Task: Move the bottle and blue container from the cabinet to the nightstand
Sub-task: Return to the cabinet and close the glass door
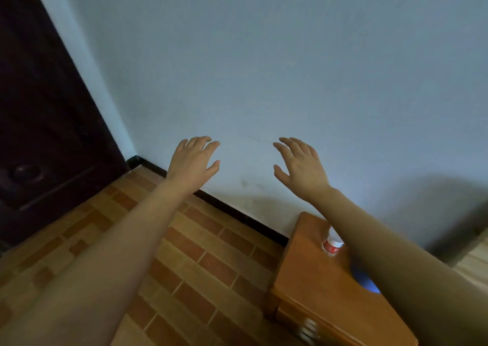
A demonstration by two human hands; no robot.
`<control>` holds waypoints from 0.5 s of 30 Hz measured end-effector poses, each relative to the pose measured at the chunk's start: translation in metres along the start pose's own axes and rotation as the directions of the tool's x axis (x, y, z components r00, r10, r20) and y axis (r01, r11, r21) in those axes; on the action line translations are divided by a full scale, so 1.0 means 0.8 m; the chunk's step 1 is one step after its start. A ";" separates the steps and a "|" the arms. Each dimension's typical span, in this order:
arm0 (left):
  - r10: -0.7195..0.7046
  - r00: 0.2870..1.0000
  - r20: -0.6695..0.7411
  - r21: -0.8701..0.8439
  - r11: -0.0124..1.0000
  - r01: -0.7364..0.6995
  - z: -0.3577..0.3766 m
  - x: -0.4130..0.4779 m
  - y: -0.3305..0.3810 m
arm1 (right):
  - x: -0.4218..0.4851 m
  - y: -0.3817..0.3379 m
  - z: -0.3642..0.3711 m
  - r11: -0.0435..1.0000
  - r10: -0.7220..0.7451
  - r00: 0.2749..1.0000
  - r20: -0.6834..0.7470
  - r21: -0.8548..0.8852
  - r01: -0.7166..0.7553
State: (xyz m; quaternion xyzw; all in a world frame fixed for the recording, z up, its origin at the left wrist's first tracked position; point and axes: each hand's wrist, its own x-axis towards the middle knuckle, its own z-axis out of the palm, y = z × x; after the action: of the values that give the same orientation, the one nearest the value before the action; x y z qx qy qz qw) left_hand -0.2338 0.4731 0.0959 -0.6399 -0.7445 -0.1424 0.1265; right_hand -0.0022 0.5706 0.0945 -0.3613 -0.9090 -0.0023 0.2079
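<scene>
A wooden nightstand (311, 279) stands against the wall at the lower right. On its top stands a bottle (332, 245) with a red and white label, mostly hidden behind my right forearm. A blue container (365, 282) sits nearer on the same top, also partly covered by that arm. My left hand (194, 160) and my right hand (299, 164) are both raised in front of the wall, fingers spread, holding nothing, well above and left of the nightstand.
A dark wooden door (47, 123) fills the left side. A pale blue wall (264, 68) with a black skirting board (232, 208) runs behind. Brick-patterned floor tiles (200, 261) lie between door and nightstand. A drawer front (306, 327) shows low on the nightstand.
</scene>
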 end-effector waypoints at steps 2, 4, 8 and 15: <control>-0.090 0.996 -0.030 0.032 0.995 0.091 -0.016 -0.022 -0.038 | 0.025 -0.039 0.012 0.997 -0.068 0.998 0.014 0.040 0.068; -0.193 0.978 -0.079 0.049 0.979 0.197 -0.034 -0.047 -0.080 | 0.052 -0.084 0.025 0.987 -0.142 0.990 0.009 0.079 0.141; -0.327 0.932 -0.158 0.098 0.934 0.344 -0.065 -0.094 -0.152 | 0.097 -0.167 0.053 0.948 -0.283 0.959 -0.034 0.141 0.285; -0.454 0.864 -0.217 0.238 0.834 0.498 -0.108 -0.180 -0.287 | 0.159 -0.343 0.105 0.849 -0.421 0.899 -0.120 0.297 0.437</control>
State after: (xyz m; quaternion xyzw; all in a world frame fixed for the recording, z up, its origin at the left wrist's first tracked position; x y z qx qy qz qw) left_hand -0.4388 0.2765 0.1109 -0.3962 -0.8811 -0.1086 0.2342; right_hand -0.2977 0.4644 0.1059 -0.1112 -0.9495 0.0880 0.2799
